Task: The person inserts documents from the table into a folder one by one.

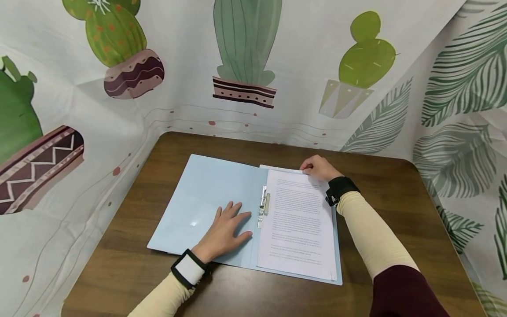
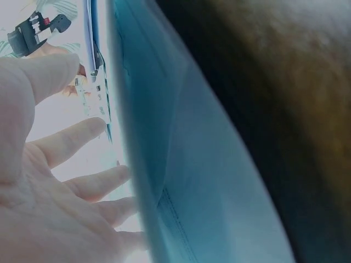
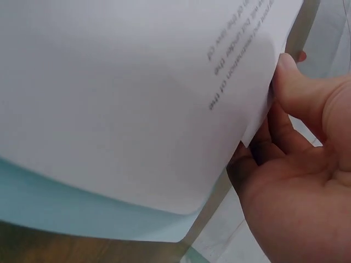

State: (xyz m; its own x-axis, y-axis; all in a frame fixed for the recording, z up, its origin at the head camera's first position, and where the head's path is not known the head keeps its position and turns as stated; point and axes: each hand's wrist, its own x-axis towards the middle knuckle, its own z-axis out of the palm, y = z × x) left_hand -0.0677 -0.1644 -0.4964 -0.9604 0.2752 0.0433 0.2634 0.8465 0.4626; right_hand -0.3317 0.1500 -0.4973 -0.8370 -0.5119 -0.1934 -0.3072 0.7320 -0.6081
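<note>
A light blue folder (image 1: 194, 189) lies spread out on the table. Printed sheets of paper (image 1: 295, 229) rest on its right side, next to a metal clip (image 1: 264, 207) along the fold. My left hand (image 1: 223, 231) rests on the left cover, fingers straight and spread; the left wrist view shows its palm side close to the blue cover (image 2: 159, 120). At the top edge of the sheets, my right hand (image 1: 321, 168) pinches the paper. In the right wrist view its thumb (image 3: 288, 76) presses on the paper's edge, with the other fingers curled beneath.
The brown wooden table (image 1: 380, 189) has rounded corners and stands against a white cloth (image 1: 186, 57) printed with cacti and leaves. I wear a wrist device with a white top (image 1: 190, 269) on the left and a black one (image 1: 342, 189) on the right.
</note>
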